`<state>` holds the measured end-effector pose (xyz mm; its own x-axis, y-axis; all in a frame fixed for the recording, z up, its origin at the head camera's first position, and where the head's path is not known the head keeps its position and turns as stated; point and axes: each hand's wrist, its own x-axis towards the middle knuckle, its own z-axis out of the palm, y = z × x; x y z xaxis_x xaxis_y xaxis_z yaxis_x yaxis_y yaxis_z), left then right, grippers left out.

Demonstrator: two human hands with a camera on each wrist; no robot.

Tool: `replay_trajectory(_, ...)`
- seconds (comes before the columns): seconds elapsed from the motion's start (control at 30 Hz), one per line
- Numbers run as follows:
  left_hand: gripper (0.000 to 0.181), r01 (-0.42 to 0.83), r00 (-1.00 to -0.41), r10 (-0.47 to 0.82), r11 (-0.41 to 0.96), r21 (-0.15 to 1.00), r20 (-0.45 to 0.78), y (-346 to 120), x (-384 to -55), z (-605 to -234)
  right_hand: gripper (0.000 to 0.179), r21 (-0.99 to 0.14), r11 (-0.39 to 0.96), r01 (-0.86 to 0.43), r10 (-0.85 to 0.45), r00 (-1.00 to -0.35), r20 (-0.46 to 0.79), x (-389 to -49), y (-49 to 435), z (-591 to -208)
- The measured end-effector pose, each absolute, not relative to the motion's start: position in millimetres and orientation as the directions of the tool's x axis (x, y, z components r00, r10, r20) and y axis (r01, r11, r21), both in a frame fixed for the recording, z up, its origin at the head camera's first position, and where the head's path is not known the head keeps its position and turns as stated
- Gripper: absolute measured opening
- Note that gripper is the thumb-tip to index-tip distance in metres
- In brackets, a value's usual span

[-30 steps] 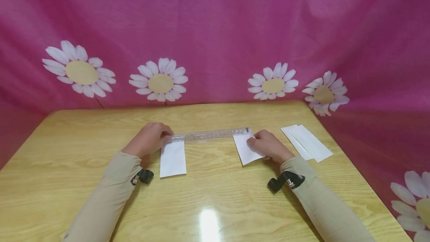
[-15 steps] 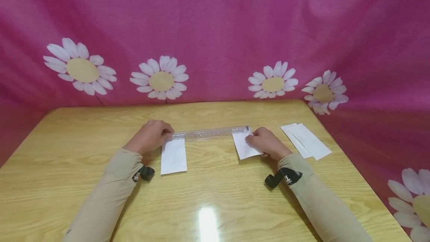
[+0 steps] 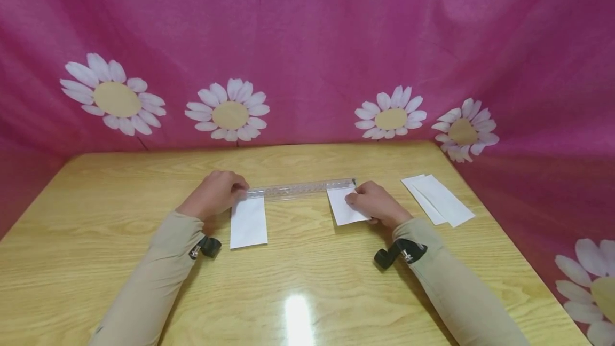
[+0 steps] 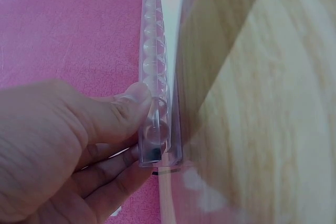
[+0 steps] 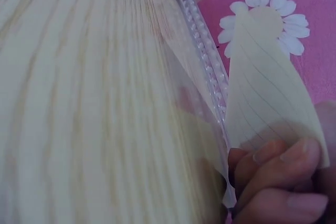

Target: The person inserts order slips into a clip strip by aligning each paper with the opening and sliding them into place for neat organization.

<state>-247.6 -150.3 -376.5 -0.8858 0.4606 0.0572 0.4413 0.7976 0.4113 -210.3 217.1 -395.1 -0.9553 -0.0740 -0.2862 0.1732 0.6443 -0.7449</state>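
Observation:
A long clear plastic strip with a row of round clear bumps (image 3: 290, 190) spans the middle of the table. My left hand (image 3: 215, 195) pinches its left end, with the thumb on the near face in the left wrist view. One white paper slip (image 3: 248, 223) hangs down from the strip beside that hand, its top edge at the strip. At the right end, my right hand (image 3: 379, 204) pinches a second white slip (image 3: 338, 208) between thumb and fingers, its top edge overlapping the strip. Faint lines show on this slip (image 5: 262, 87) in the right wrist view.
Two overlapping white paper slips (image 3: 444, 202) lie on the wooden table (image 3: 298, 260) to the right, near its edge. A pink curtain with daisies (image 3: 307, 52) hangs behind and to the sides. Each wrist carries a black camera strap (image 3: 408, 251).
My right hand has slid its paper slip a little to the left along the strip. The left hand has kept its place at the strip's left end.

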Motion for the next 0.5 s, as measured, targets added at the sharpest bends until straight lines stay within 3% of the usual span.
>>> replay_trajectory(0.5,0.019,0.406,-0.899,0.438,0.813,0.418,0.02,-150.3,-248.7,-378.1,0.023,-0.703,0.69,0.171,-0.05,-0.958,-0.282,-207.5,208.9,-393.8)
